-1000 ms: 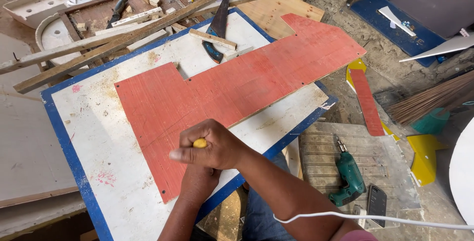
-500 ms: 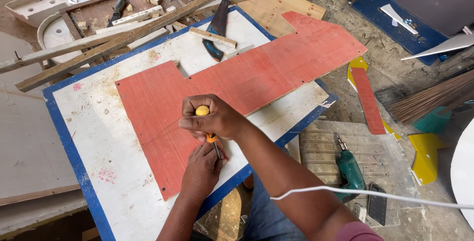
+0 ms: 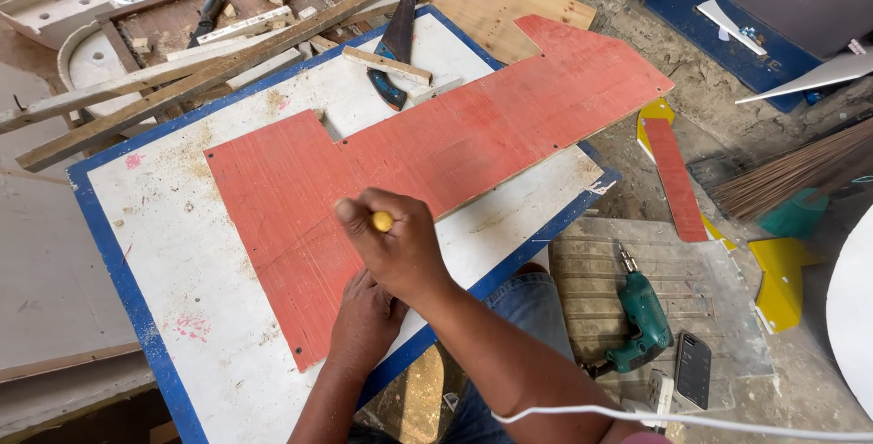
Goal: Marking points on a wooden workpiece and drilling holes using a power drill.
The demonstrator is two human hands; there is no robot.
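Right hand (image 3: 400, 249) is fisted tight around a tool with a yellow handle (image 3: 383, 221), only the rounded butt pokes out the top so I can't tell if it's a screwdriver or an awl, and the tip is hidden under the fist. Left hand (image 3: 364, 317) sits just below it, fingers curled and pressed down on the red board (image 3: 436, 149), can't see whether it's also steadying the tool's shaft

The red board is the landmark here. It lies flat on the white worktop (image 3: 173, 262) with the blue rim, one long arm running up and away toward the far right, a notch cut in its top edge. Both hands are over its near lower part, close to the edge nearest the person

My guess on handling: thin plywood-type sheet, stiff enough but it'd flex if lifted by one end, light for its size, surface looks smooth and a bit dusty so it could slide on the worktop. I'd grab it by the two long edges, or just pin it flat with a palm

Past the board's far edge lies a handsaw (image 3: 396, 39), and off its right side, down on the floor, a green drill (image 3: 644, 317) next to a phone (image 3: 694, 369)
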